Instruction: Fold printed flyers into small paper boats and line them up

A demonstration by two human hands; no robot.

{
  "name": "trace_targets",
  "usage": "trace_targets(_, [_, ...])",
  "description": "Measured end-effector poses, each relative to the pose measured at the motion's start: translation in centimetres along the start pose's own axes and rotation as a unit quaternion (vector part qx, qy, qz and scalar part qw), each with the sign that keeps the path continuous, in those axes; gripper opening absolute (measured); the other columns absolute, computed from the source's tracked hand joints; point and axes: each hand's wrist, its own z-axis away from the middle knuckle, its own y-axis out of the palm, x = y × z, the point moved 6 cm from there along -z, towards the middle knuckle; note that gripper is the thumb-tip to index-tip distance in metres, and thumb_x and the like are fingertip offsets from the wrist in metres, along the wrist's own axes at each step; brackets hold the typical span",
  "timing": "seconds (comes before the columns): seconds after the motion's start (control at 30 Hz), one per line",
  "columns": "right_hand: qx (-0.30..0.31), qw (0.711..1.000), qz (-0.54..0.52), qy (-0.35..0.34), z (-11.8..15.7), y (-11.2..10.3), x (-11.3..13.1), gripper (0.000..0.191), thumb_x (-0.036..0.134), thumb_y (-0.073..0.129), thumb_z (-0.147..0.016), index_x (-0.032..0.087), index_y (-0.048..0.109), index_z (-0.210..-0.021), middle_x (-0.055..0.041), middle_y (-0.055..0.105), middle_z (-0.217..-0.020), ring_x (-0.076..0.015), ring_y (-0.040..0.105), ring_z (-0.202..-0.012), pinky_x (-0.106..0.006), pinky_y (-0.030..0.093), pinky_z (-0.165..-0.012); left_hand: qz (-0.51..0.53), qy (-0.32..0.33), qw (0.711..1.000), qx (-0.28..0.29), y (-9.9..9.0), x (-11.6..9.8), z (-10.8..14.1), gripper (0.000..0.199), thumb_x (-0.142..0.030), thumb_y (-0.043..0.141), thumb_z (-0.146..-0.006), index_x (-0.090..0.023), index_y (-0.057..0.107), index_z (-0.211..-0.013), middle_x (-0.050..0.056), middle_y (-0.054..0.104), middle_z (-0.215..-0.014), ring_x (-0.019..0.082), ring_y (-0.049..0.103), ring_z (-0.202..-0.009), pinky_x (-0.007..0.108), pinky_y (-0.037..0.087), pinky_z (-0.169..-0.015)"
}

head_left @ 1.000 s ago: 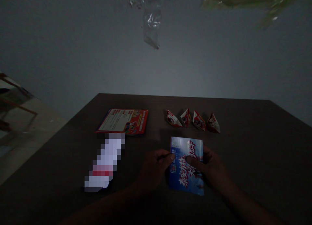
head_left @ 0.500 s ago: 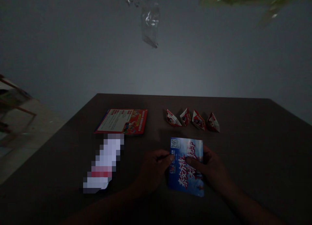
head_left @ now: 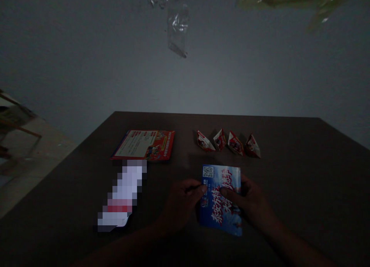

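We see four folded paper pieces (head_left: 235,144) in a row on the table (head_left: 300,170), shaped and set down, while the blue leaflet (head_left: 214,217) in the hands shows a broad, almost flat face, with no such shape given to it. Beyond that, a pile of red-and-white leaflets (head_left: 134,144) lies flat to the left, unfolded on top. In this dim light we cannot fairly tell whether the blue leaflet is one layer or doubled.

It is upheld over the near part of the table, in front of the folded pieces. The left hand (head_left: 183,203) has a narrow grip, pinching its left edge between thumb and finger; the right hand (head_left: 254,201) holds its right side, thumb across the printed front.

The blue paper looks smooth and thin, with a square code in its top corner. The folded pieces are small, pointed and sharply creased, in red and white. The phone (head_left: 124,190) is a slim, bright slab below the pile, and the table top is dark and matt.
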Motion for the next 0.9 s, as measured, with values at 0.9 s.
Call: trace_targets(0.9, [-0.004,0.999,0.031,-0.007,-0.09,0.09,0.42,0.038,0.034,0.078,-0.063,0.018,0.058,-0.091,-0.0015,0.071,-0.075,-0.0159,0.064,-0.061,-0.028,0.052,-0.055,-0.033,0.025,0.999,0.006,-0.32,-0.35,-0.53,0.023,-0.034,0.062,-0.076,-0.014,0.067,-0.067,0.000,0.063,-0.060,0.012,0.055,-0.057,0.021,0.039,-0.054])
